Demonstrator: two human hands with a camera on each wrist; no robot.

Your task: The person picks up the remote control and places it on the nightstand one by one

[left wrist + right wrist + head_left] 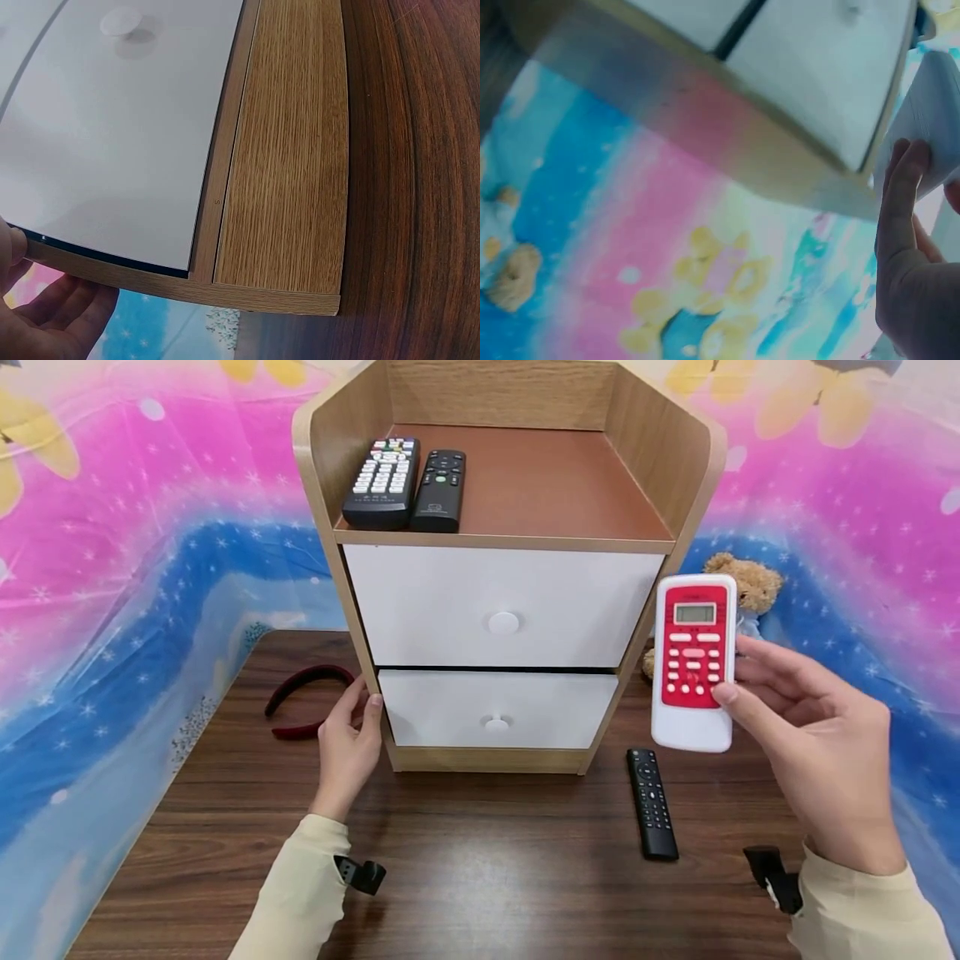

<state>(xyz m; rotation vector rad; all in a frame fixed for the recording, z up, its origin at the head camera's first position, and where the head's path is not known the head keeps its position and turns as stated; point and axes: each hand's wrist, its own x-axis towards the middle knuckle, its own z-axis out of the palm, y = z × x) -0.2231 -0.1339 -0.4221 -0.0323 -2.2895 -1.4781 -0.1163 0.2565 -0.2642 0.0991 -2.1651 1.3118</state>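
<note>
My right hand (832, 743) holds up a white and red air conditioner remote (693, 664) by its right side, thumb in front and fingers behind. Its keypad and small screen face the head camera, while the right wrist view catches its pale back (930, 120). At the lower left side of a small wooden cabinet (487, 760), my left hand (350, 743) grips the panel edge; the left wrist view has the thumb at the front and fingers along the outer side. Both white drawers, the upper (420, 602) and the lower (427, 706), sit in the cabinet.
Two black remotes, one with white keys (382, 485) and a slimmer one (440, 493), lie on the cabinet top. Another black remote (652, 806) lies on the table (480, 877). Left of the cabinet is a dark red headband (300, 689); a teddy bear (750, 583) sits behind right.
</note>
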